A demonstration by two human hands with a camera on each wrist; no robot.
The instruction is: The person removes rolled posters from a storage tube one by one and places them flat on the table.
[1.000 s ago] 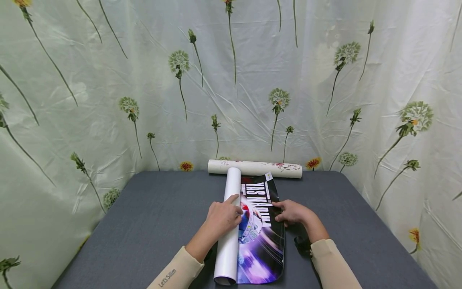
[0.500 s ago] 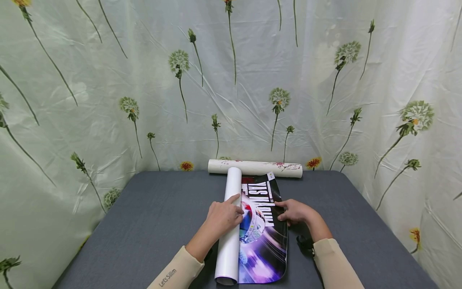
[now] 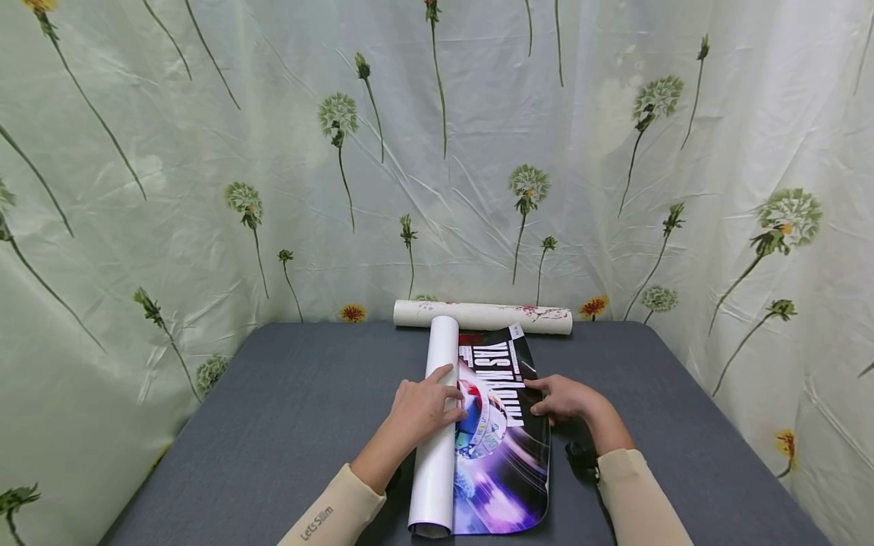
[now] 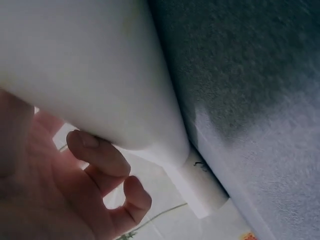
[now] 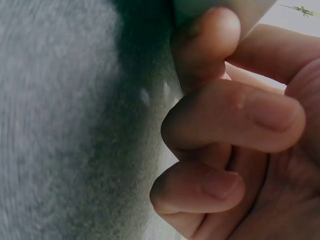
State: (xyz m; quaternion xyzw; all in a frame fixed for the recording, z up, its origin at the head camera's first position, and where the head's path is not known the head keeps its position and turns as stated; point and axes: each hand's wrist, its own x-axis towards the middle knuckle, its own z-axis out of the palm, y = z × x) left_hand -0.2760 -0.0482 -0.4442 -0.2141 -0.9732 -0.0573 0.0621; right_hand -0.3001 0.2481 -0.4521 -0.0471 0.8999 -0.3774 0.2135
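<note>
A partly rolled poster [image 3: 501,485] lies lengthwise on the table, its printed face up: black with large white letters and a purple swirl. Its white rolled part [image 3: 432,485] forms a tube along the left side. My left hand [image 3: 423,409] rests on this tube, fingers spread loosely over its top and right side; in the left wrist view the bent fingers [image 4: 102,155] touch the white roll [image 4: 100,65]. At the poster's right edge, my right hand [image 3: 565,398] pinches the sheet between thumb and fingers; the right wrist view shows the sheet's pale underside [image 5: 250,12] there.
Behind the poster, a second cream roll with red blossom branches [image 3: 485,316] lies crosswise at the back edge of the dark grey table [image 3: 300,425]. A flower-printed curtain [image 3: 437,189] hangs around the table. A black strap [image 3: 580,457] is at the right wrist.
My right hand has moved slightly to the right with the poster's edge, so a little more print shows. The white roll has shifted slightly right. My left hand stays on it.
</note>
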